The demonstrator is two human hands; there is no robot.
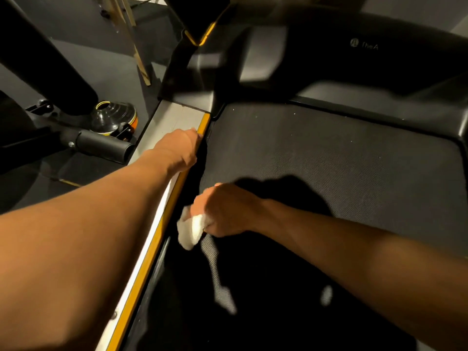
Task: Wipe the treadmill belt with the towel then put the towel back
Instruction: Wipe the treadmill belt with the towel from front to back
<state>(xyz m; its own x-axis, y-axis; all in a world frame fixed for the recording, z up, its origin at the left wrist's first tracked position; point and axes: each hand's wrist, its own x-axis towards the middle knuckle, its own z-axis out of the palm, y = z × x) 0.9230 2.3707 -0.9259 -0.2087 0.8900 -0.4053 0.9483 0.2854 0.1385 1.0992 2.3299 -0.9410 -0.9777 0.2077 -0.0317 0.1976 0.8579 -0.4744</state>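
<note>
Right hand [222, 211] fisted round white towel [191, 229], pressed on treadmill belt [329, 158] at its left edge. Left hand [178, 148] braced on side rail [174, 120], fingers curled over yellow trim; nothing held.

Risks: towel corner snagging in belt/rail gap; bunched cloth giving poor contact, streaks left; belt shifting underhand.

Markings: logo plus "TheA" approx. on motor cover [364, 44], blurred, unconfirmed.

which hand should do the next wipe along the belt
Right. The right hand already has the towel bunched in its grip, down at the belt. The left hand is braced on the side rail.
</note>
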